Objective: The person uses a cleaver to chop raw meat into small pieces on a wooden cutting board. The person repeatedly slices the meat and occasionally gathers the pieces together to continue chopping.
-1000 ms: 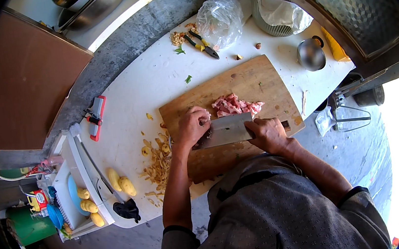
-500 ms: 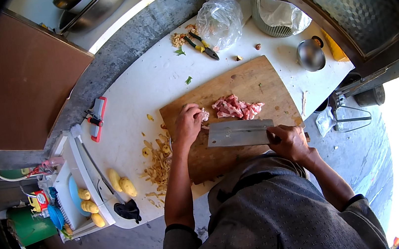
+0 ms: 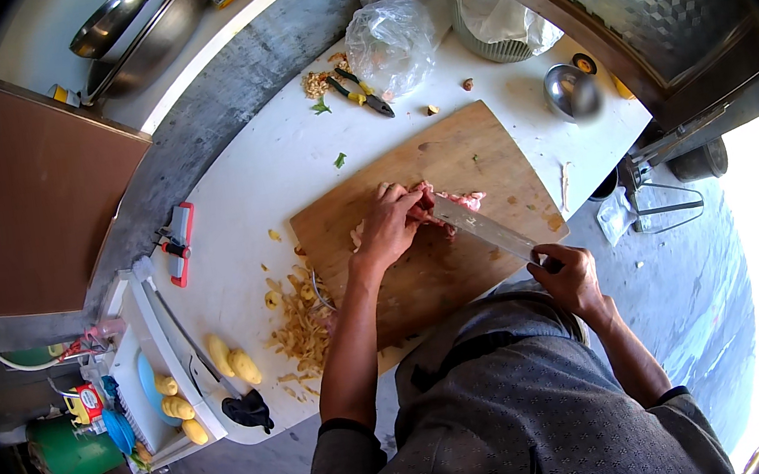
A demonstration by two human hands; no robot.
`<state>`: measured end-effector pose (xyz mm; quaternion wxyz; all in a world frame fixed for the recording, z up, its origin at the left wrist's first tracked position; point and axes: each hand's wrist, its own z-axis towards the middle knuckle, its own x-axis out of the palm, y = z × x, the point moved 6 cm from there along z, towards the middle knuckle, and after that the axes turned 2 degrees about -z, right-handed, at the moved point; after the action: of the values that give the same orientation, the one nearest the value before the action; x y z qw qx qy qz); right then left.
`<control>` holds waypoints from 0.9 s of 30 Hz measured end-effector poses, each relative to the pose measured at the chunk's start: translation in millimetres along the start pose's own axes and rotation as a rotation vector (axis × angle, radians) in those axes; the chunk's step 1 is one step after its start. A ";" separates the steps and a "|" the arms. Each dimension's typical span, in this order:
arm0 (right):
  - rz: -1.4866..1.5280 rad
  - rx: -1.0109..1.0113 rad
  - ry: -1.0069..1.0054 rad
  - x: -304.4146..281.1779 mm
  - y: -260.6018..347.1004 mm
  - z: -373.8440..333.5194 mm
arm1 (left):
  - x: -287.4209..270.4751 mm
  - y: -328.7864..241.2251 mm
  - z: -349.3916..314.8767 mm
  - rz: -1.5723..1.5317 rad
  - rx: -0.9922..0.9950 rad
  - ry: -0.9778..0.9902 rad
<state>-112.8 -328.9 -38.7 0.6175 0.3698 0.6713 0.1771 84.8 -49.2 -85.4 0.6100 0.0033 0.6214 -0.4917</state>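
Observation:
My right hand [image 3: 567,276] is closed around the handle of a broad cleaver [image 3: 490,230], whose blade is turned nearly edge-on and slants up to the left. The blade's far end is at a pile of raw red meat [image 3: 468,200] on the wooden cutting board [image 3: 459,270]. My left hand [image 3: 387,224] has its fingers bent and closed on the meat's left side, beside the blade tip; the fingers partly hide the pile. A small pale piece of meat [image 3: 357,235] lies just left of that hand.
Vegetable peelings [image 3: 301,327] are heaped left of the board, with potatoes [image 3: 233,359] beyond. Behind the board are pliers [image 3: 365,95], a clear plastic bag [image 3: 391,46] and a ribbed bin [image 3: 493,38]. A metal bowl [image 3: 570,92] stands at the far right.
My left hand has moved right onto the main meat pile. The cleaver has turned from flat to nearly edge-on, its tip now at the meat. The whole view has shifted slightly.

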 end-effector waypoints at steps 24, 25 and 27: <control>0.000 -0.014 0.154 10.3 -10.0 13.8 | -10.8 -21.6 -128.2 -0.166 -0.306 -0.229; -0.003 -0.027 0.162 12.0 -8.2 14.8 | -10.1 -17.2 -136.8 -0.178 -0.321 -0.242; -0.007 -0.051 0.177 15.0 -5.5 16.1 | -12.6 -17.9 -155.8 -0.146 -0.401 -0.328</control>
<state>-98.3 -325.3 -55.8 0.5654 0.3345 0.7199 0.2240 -40.4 44.9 -100.5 0.6540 -0.2423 0.5978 -0.3953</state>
